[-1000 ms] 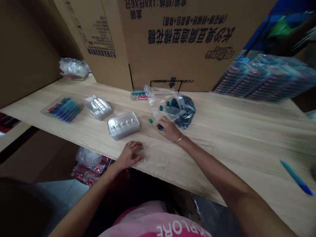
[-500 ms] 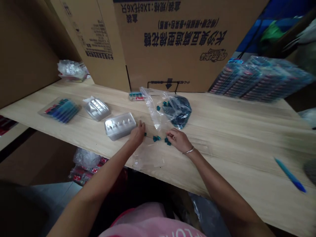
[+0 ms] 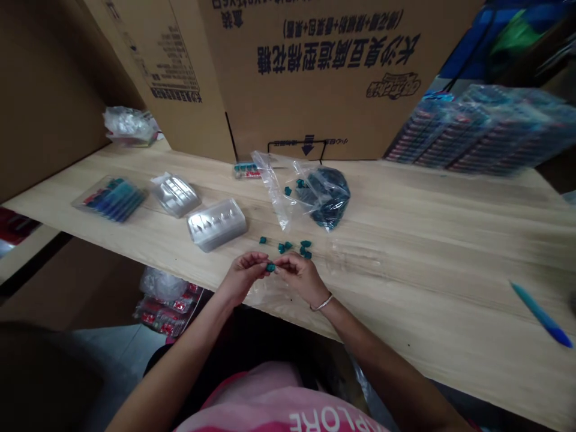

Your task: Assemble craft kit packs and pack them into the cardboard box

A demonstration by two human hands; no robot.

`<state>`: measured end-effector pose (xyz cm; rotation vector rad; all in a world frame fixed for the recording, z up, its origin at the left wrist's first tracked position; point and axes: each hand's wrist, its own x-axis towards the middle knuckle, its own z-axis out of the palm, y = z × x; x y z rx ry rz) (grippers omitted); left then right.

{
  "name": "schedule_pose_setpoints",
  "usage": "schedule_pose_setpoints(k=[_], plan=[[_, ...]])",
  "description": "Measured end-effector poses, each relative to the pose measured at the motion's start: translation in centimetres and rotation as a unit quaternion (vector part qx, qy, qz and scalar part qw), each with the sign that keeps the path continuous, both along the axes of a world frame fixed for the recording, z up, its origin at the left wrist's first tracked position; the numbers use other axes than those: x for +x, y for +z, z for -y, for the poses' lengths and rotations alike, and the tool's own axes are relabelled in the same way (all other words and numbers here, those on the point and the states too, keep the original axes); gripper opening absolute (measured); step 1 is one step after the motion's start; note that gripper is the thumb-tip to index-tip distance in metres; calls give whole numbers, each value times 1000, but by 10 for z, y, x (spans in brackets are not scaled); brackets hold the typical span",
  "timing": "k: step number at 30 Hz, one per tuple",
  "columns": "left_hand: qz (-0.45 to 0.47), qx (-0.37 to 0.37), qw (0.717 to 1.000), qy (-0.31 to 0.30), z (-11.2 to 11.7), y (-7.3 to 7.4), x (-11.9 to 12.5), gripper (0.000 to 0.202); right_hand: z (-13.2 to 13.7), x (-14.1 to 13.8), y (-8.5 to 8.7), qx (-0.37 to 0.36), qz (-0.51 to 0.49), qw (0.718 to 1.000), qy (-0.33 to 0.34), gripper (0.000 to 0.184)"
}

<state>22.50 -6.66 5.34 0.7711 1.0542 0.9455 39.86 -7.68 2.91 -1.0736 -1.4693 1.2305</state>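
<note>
Both hands have drawn together since the earlier frame and now meet on the near side of the clear plastic bag (image 3: 274, 186), which lies on the pale wooden tabletop (image 3: 427, 252) and holds a dark mass of teal pieces.

Left hand (image 3: 243, 277): fingers curled, nearly closed, pinching one small teal piece (image 3: 270, 267).
Right hand (image 3: 301, 279): silver bangle at the wrist, fingertips (image 3: 282, 264) closed on the same piece from the other side.
Loose teal pieces (image 3: 288, 246): a small scatter on the tabletop, just behind the hands and in front of the clear plastic bag.
Ribbed silver plastic tray (image 3: 216, 224): left of the clear plastic bag, apart from the hands.
Blue ballpoint pen (image 3: 542, 315): well right of the clear plastic bag.

Risks, as judged: the piece is tiny and held only at the fingertips, so a slip in the pinch could drop it among the scatter or over the near tabletop edge, which lies close below the hands. A careless wrist or forearm could sweep the loose teal pieces the same way. A tug on the clear plastic bag could spill more.
</note>
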Motion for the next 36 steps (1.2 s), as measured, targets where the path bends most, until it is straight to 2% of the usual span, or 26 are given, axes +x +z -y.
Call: schedule_pose_setpoints(k=[4,7,11,14,17,19,20,22,24,26,28,29,31,36], plan=[[27,-2,999,18,19,1,6,35,4,-7,-4,-28,-17,999,3,14],[-44,55,997,9,34,-1,12,32,15,-4,-3,-8,29,1000,0,11],[-147,121,982,-9,66,-5,18,23,43,1,0,50,82,995,-15,12],[-110,111,986,-50,91,-11,19,22,69,10,4,33,68,996,49,13],[-59,80,989,-110,103,-15,21,27,87,24,7,-15,73,990,119,12],[-78,101,983,-134,101,-16,22,22,90,33,8,-33,103,983,145,11],[-115,136,975,-133,98,-16,22,18,88,36,7,-32,122,981,149,13],[-242,237,935,-111,87,-18,21,10,75,39,3,2,159,981,114,16],[-378,336,856,-103,75,-23,19,10,53,37,-4,77,211,974,21,18],[-467,400,777,-137,65,-30,16,9,31,33,-12,163,276,945,-57,20],[-512,434,721,-172,60,-37,14,11,16,29,-20,221,332,915,-57,20],[-524,444,704,-180,59,-39,13,13,13,28,-23,234,350,906,-36,20],[-537,453,689,-177,60,-43,12,13,14,28,-28,243,361,900,8,19],[-545,456,684,-166,63,-46,13,15,26,36,-30,225,293,927,58,15]])
